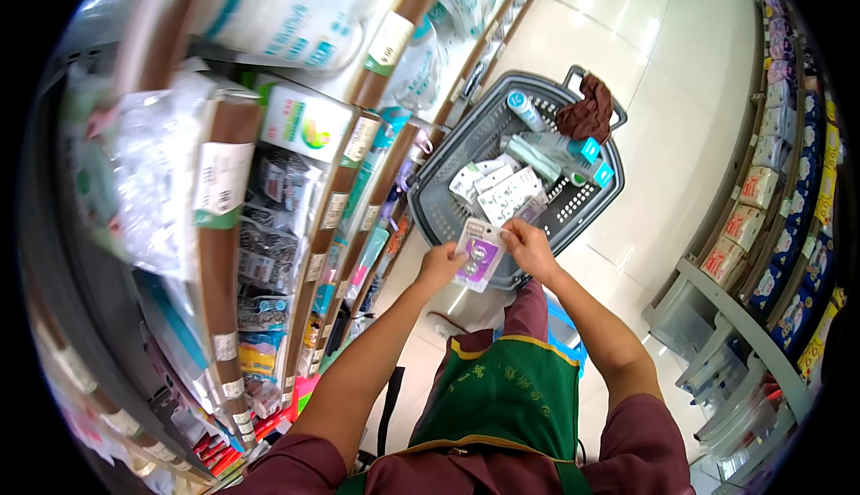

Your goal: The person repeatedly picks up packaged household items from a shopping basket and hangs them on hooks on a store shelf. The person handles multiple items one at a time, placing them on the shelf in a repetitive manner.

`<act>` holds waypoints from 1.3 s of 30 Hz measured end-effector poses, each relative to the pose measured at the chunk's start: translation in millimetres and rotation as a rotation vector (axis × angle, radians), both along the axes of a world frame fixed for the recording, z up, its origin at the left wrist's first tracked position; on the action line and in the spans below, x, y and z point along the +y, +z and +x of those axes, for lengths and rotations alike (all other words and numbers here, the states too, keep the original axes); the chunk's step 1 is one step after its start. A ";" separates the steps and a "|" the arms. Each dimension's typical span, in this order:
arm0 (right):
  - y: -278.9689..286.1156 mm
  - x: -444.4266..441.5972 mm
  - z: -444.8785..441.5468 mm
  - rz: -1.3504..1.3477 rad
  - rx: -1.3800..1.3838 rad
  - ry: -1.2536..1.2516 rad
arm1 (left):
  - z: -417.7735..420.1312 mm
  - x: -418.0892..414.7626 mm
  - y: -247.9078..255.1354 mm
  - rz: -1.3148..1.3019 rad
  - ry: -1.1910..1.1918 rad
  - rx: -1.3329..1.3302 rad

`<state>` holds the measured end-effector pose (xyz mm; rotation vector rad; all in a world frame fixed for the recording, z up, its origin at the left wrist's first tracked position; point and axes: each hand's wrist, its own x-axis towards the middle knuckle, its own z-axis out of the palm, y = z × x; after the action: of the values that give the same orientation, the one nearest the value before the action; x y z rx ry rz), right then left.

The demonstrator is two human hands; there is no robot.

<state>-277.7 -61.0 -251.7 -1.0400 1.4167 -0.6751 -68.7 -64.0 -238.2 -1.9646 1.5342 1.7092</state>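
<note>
My left hand [440,266] grips the left edge of a small purple-and-white blister pack [480,256] with round metallic items in it. At the pack's upper right corner, my right hand [529,246] pinches it. Both hands are over the near rim of a grey plastic shopping basket [430,213]. In the basket lie several white carded packs [508,194], a white-and-blue cylindrical container [525,110] and teal-and-clear packages [561,149]. A crumpled brown cloth [586,108] hangs over the basket's far right corner.
Shelves with brown edges [225,253] and price tags stand close on the left, stocked with bagged goods. A tiled floor [638,179] runs beyond the basket. Along the right are shelves of wrapped packs [759,186] and a grey rack [746,320]. A blue plastic object [563,327] is partly behind my apron.
</note>
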 end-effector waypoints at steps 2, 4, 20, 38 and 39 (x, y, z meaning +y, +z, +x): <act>21.7 6.0 -1.3 0.033 -0.073 -0.037 | 6.5 18.5 11.6 0.056 0.204 0.197; 51.2 10.7 0.3 0.125 -0.247 -0.067 | 10.5 32.3 34.6 0.068 0.326 0.329; 269.4 90.7 80.4 -0.110 -0.358 0.001 | 60.1 83.4 275.9 -0.263 0.302 0.485; 572.8 71.4 185.6 -0.782 -0.362 0.569 | 161.9 157.7 560.7 -1.055 0.410 0.474; 584.4 72.8 195.0 -0.796 -0.351 0.601 | 168.4 165.8 572.4 -1.096 0.434 0.462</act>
<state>-82.7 11.8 332.7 -1.7590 0.4511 -0.9265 99.8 101.9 334.2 -2.6119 2.8270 1.6997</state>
